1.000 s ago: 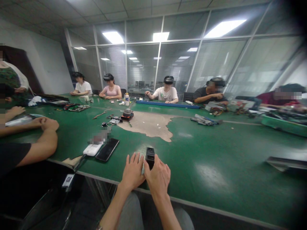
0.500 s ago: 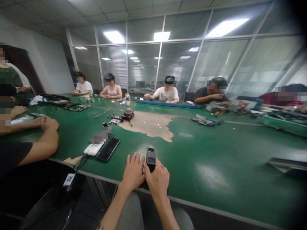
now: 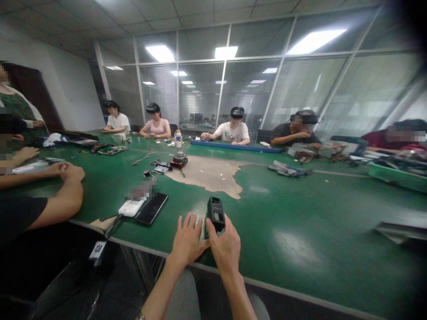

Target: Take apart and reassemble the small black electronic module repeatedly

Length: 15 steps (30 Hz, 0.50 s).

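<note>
My right hand (image 3: pixel 227 242) grips a small black plastic casing (image 3: pixel 216 212) by its near end, thumb on the left side and fingers on the right. The casing is tilted, with a window at its top and a larger, pale one lower down. Under its lower left edge a green part shows, too small and covered to make out. Palm down on the green tabletop, my left hand (image 3: pixel 187 238) has its fingers spread. Its thumb reaches toward the casing's near end, close to my right thumb.
Left of my hands lie a black smartphone (image 3: pixel 152 209) and a white power bank (image 3: pixel 131 206) with a cable. Beyond is a bare brown patch (image 3: pixel 207 173) with electronic parts. A co-worker's forearms (image 3: pixel 71 191) rest at left. A green basket (image 3: pixel 396 178) stands far right.
The casing has risen and shifted right and away from me in my right hand, and it leans now. Its lower window looked dark and bluish before, pale now. My left hand has barely moved.
</note>
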Each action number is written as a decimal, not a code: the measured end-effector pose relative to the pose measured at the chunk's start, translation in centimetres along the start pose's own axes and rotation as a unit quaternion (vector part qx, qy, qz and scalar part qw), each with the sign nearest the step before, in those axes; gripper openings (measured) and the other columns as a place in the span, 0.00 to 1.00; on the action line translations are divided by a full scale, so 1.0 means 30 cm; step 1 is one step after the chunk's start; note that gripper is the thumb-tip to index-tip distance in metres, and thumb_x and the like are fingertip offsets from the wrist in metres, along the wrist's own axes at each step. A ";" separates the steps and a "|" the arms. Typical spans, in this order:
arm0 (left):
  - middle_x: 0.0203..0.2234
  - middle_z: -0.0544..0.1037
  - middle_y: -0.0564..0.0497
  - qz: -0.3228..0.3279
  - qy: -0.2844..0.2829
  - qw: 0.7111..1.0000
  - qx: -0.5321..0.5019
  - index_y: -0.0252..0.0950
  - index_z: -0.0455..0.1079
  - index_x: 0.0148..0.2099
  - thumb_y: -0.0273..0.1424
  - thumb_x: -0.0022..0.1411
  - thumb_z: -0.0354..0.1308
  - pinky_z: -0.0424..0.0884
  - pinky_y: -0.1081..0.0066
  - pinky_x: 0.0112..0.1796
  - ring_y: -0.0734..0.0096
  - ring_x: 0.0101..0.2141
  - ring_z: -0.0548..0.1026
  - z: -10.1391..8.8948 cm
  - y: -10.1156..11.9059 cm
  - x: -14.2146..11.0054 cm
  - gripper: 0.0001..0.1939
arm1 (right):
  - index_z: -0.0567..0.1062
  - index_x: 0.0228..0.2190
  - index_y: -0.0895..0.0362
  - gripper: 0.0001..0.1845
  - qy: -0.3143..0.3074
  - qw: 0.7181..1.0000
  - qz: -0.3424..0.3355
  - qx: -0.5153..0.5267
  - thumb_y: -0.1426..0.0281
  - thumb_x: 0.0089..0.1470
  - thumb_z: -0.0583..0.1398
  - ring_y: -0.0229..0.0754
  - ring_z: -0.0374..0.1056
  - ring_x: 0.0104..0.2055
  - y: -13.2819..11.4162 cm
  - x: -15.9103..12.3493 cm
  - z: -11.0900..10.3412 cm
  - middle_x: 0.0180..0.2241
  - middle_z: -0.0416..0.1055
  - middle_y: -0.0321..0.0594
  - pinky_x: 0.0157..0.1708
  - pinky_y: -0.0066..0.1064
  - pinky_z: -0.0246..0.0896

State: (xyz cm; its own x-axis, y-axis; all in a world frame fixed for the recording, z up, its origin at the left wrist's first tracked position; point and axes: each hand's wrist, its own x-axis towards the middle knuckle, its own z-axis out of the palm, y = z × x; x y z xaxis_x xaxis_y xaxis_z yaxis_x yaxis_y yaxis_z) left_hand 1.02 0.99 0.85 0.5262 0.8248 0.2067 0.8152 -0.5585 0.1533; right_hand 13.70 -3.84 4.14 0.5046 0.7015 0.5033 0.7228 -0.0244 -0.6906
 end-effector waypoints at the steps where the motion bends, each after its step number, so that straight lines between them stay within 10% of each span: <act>1: 0.68 0.55 0.43 -0.001 0.002 1.000 -0.003 0.40 0.55 0.69 0.54 0.66 0.45 0.43 0.42 0.63 0.47 0.67 0.50 0.001 0.000 0.000 0.37 | 0.71 0.51 0.58 0.29 0.015 1.000 -0.002 0.001 0.51 0.56 0.57 0.51 0.69 0.49 0.006 0.007 -0.008 0.47 0.75 0.50 0.49 0.38 0.59; 15: 0.67 0.57 0.41 -0.003 0.014 1.000 -0.023 0.37 0.57 0.68 0.63 0.64 0.39 0.43 0.42 0.63 0.45 0.66 0.51 -0.006 0.008 0.000 0.44 | 0.70 0.52 0.60 0.34 0.040 0.996 0.014 -0.078 0.46 0.57 0.53 0.52 0.69 0.49 0.249 0.008 -0.072 0.47 0.74 0.52 0.49 0.39 0.60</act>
State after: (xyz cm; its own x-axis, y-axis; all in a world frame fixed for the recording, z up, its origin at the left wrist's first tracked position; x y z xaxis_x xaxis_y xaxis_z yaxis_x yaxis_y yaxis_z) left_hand 1.17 0.84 1.05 0.5145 0.8253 0.2327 0.8056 -0.5582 0.1987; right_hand 20.24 -5.40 0.24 0.5571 0.6401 0.5290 0.7692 -0.1577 -0.6193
